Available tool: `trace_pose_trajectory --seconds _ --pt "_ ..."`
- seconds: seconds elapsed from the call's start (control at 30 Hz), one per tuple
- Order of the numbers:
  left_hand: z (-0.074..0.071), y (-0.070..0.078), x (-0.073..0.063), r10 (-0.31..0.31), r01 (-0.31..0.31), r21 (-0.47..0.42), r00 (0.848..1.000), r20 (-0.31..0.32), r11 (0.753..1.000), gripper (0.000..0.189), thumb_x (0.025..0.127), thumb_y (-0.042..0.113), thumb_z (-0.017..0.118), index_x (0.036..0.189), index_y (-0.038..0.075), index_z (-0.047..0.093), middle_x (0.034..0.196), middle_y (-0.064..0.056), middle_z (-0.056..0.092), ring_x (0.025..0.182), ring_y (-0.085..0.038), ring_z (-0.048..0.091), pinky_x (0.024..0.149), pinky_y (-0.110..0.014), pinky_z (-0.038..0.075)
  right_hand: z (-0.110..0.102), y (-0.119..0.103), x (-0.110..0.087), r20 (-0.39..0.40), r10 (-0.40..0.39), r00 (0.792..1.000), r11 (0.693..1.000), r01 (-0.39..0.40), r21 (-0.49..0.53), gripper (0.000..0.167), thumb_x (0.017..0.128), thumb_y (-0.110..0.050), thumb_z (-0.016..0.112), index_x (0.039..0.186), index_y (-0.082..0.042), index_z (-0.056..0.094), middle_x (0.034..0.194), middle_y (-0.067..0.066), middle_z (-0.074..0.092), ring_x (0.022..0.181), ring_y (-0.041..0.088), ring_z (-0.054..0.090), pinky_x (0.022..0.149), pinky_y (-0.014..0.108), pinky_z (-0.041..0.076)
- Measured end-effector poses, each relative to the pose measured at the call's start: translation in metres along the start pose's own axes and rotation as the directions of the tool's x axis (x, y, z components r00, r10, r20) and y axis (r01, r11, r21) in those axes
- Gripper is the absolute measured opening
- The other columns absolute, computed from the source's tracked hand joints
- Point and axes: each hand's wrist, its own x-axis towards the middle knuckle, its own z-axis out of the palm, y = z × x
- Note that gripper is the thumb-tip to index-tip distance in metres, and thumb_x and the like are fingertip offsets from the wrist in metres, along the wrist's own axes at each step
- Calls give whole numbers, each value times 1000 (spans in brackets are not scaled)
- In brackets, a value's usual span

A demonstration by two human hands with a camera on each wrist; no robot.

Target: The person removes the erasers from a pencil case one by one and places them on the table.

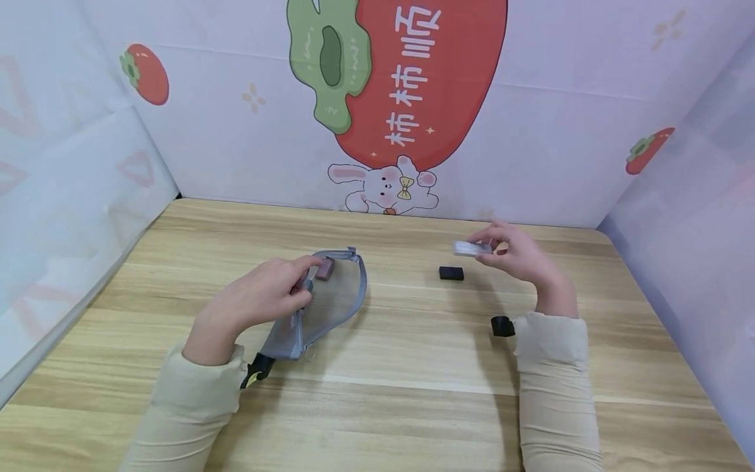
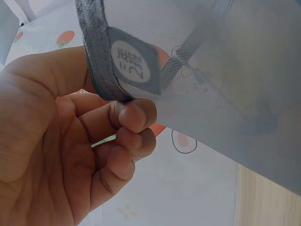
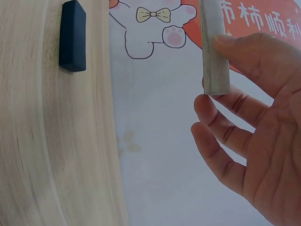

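Observation:
My left hand (image 1: 262, 295) grips the edge of a grey mesh zip pouch (image 1: 336, 311), holding its mouth apart. In the left wrist view the thumb and fingers pinch the grey trim (image 2: 96, 52) beside a sewn label (image 2: 134, 61). A dull pink block (image 1: 324, 269) shows inside the pouch, near the left fingertips. Held above the table by my right hand (image 1: 519, 252) is a white, eraser-like block (image 1: 468, 248), pinched at one end between thumb and fingers. On the table just below and left of it lies a black, eraser-like block (image 1: 451, 273).
The wooden table (image 1: 401, 393) runs back to a white printed cloth (image 1: 554, 144), with more cloth along both sides. A black wrist device (image 1: 503, 326) sits at the right cuff, another (image 1: 259, 370) at the left.

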Motion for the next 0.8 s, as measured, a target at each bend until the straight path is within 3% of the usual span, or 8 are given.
trace_pose_trajectory --seconds 0.23,0.6,0.8 --pt "0 1 0 -5 5 -1 1000 9 1000 44 83 3 52 127 1 57 58 9 35 52 -5 33 52 -21 32 -3 7 -8 -8 14 1000 1000 -14 -18 30 86 -1 69 116 -2 70 106 14 61 90 24 53 78 35 48" --pt "0 1 0 13 -13 9 1000 1 1000 47 82 2 52 129 -2 57 58 9 33 53 -5 28 52 -21 29 -6 17 -15 -8 15 1000 1000 -15 -22 28 86 -3 70 114 -1 71 102 14 61 87 22 53 72 25 46" --pt "-1 1 -1 0 0 4 1000 12 1000 48 83 2 51 131 -1 56 58 9 34 52 -5 29 51 -21 29 -6 23 -16 21 41 999 998 -40 -38 28 85 -2 71 113 -1 71 103 17 63 88 24 56 71 27 46"
